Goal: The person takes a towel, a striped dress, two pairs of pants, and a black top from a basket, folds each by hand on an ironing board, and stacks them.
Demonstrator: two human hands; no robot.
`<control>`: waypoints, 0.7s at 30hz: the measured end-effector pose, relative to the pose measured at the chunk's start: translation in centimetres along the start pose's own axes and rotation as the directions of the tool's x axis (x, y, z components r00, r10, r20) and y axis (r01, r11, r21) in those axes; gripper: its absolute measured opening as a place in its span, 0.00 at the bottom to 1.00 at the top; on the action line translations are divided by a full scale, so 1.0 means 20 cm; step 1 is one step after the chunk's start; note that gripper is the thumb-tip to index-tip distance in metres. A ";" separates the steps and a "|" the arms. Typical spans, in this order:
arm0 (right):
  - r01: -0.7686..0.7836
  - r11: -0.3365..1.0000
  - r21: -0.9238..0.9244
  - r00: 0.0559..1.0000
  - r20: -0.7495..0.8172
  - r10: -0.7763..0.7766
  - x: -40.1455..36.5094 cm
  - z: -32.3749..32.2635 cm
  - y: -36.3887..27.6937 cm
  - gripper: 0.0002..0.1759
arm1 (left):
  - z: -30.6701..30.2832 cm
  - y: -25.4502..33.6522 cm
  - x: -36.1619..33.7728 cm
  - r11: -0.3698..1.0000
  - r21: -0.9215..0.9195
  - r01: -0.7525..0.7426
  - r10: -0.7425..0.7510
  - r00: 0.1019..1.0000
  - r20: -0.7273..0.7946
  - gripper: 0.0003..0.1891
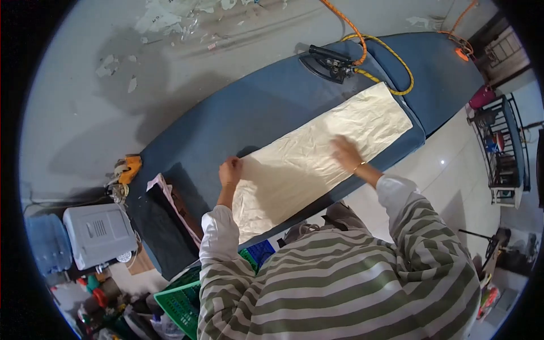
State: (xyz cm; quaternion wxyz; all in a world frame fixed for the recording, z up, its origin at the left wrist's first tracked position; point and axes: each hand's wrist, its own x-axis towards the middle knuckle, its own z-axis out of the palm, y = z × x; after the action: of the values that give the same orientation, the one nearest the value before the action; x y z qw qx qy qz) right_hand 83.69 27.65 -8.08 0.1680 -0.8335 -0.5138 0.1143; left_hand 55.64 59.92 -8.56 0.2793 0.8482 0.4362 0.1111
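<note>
A long cream cloth, creased all over, lies spread slantwise across a blue padded ironing table. My left hand is closed at the cloth's upper left corner, its fingers curled on the edge. Over the middle right of the cloth, my right hand lies flat with the fingers stretched out, a little smeared by motion. An iron with a black handle rests near the table's far edge, above the cloth. Yellow and orange cords run from it.
Dark folded fabric and a pink-edged piece lie at the table's left end. A green basket stands below. Left are a white appliance and a blue water bottle. A metal rack stands at right.
</note>
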 end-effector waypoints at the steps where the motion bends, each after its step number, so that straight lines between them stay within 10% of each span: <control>1: -0.077 0.995 -0.060 0.997 -0.009 0.077 -0.01 -0.07 0.18 0.31 | -0.03 0.05 0.01 0.989 -0.053 0.136 -0.132 0.989 0.063 0.10; 4: -0.464 0.837 -0.289 0.884 -0.201 0.421 0.11 -0.19 0.53 0.29 | 0.03 0.20 -0.03 0.984 0.176 -0.038 0.087 0.956 -0.280 0.08; 8: -0.117 0.958 -0.262 0.992 0.020 0.127 0.37 -0.41 0.74 0.28 | 0.20 0.59 -0.05 0.898 0.164 -0.409 0.431 0.891 -0.142 0.13; 9: -0.229 0.918 -0.324 0.960 0.079 0.268 0.41 -0.40 0.83 0.27 | 0.30 0.68 -0.07 0.843 0.229 -0.487 0.508 0.861 -0.039 0.15; 13: -0.086 0.996 -0.016 0.975 -0.207 0.081 0.39 -0.46 1.18 0.24 | 0.68 1.08 -0.24 0.793 0.311 -0.524 0.470 0.851 0.233 0.25; 16: -0.314 0.918 -0.243 0.912 -0.347 0.220 0.12 -0.64 1.17 0.29 | 0.91 1.31 -0.39 0.793 0.202 -0.575 0.509 0.807 0.300 0.31; 17: -0.594 0.776 -0.212 0.802 -0.225 0.553 0.06 -0.65 1.17 0.34 | 0.94 1.37 -0.41 0.812 0.146 -0.565 0.502 0.805 0.316 0.32; 21: -0.617 0.777 0.128 0.778 -0.054 0.626 -0.07 -0.63 1.25 0.33 | 0.96 1.45 -0.44 0.843 0.117 -0.526 0.464 0.818 0.339 0.34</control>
State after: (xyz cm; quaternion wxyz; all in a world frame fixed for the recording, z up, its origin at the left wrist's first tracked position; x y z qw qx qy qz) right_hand 108.10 13.99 -6.38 0.1876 -0.9509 -0.1948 0.1505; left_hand 78.42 32.21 -7.22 0.2142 0.9633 0.1614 0.0056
